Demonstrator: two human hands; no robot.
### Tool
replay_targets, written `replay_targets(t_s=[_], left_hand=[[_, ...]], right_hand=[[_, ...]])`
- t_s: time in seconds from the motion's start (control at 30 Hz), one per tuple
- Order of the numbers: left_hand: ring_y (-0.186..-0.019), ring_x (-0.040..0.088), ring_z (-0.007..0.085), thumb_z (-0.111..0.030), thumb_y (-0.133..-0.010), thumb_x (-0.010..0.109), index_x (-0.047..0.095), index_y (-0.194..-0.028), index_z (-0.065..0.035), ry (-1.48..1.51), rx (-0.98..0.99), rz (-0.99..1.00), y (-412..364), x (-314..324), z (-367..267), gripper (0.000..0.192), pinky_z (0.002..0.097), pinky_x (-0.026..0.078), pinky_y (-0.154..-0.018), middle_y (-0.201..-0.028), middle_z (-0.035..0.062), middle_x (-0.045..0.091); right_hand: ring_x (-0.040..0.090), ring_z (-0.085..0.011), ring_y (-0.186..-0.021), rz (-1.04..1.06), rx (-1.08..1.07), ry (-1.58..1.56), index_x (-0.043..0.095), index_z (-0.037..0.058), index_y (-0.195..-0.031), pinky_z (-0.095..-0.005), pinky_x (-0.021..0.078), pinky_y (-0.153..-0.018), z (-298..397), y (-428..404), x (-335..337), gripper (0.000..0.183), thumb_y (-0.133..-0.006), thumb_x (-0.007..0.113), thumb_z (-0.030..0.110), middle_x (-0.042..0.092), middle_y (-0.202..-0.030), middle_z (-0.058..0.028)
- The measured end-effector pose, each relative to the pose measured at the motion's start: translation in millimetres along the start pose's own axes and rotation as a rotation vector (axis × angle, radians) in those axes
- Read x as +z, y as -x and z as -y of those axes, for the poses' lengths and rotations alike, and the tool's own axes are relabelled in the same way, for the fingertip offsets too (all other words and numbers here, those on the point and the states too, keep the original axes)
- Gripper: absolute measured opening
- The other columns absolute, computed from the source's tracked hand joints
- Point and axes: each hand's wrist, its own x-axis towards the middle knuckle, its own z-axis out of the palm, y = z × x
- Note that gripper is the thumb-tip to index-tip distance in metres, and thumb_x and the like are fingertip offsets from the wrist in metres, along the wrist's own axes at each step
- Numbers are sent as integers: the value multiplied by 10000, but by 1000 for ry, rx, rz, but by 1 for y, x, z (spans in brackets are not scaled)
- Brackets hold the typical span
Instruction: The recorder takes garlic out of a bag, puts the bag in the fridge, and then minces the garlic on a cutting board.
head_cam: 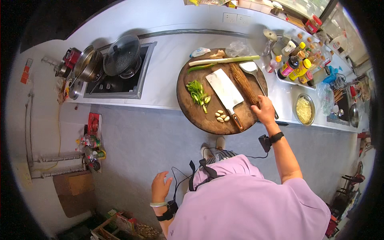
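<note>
A round wooden chopping board (192,120) lies before me, overhanging the counter's front edge. Across its middle rests a cleaver (225,88), its wooden handle towards me. My right hand (265,111) is over the board's right edge, at the near end of a long, rough brown stick (242,79) and over the handle of a metal spatula (252,69). Whether it grips either is unclear. Cut green peppers (197,93) and garlic cloves (222,115) flank the cleaver. At the back lie a leek (223,61) and a whole green pepper (201,68). My left hand (160,186) hangs low, holding nothing, fingers apart.
A lidded wok (122,55) stands on the gas hob (141,75) to the left. Several sauce bottles (295,66) crowd a tray on the right, behind a metal bowl of pale shreds (304,109). Further right is a sink (339,118). A cable (255,156) runs to my right wrist.
</note>
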Motion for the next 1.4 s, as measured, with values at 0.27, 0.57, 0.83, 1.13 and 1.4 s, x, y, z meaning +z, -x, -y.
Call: replay_targets(t_s=[0.27,0.57,0.83,1.13,1.4], left_hand=[[-991,657,335,-216,-875,735,662,-1183,-46,-67,52,-17,-30,-2,-30,359,434,520,-847,-1096,158,685],[-988,657,339,-203,-872,737,658,-1183,-38,-47,26,15,-41,6,-49,361,433,518,-843,-1096,166,680],[-987,653,341,-189,-867,736,655,-1183,-37,-84,-11,10,-35,8,-71,360,438,515,-845,-1106,172,676],[-1019,642,325,-172,-875,727,652,-1208,-30,-12,-46,49,-42,14,-86,369,427,516,-844,-1118,175,670],[-1022,663,268,-155,-887,729,661,-1218,-29,-91,-20,108,-47,7,-97,361,389,520,-853,-1156,144,677]], right_hand=[[555,-380,-1055,57,-49,30,522,71,-1304,-462,486,-914,-2,-13,1,641,-696,714,4,562,-1103,-167],[577,-344,-946,47,-357,168,630,98,-1175,-440,482,-828,-37,-88,-65,532,-677,608,-89,586,-953,-113],[571,-360,-968,94,-306,-114,633,92,-1213,-430,487,-877,-48,-115,-90,599,-644,628,-94,599,-985,-134],[602,-375,-1062,-7,-450,-200,632,88,-1237,-455,486,-954,-52,-189,14,593,-672,672,-88,644,-1103,-141],[583,-354,-1117,-132,-390,22,632,89,-1245,-449,483,-949,-41,-189,34,524,-739,743,18,638,-1166,-139]])
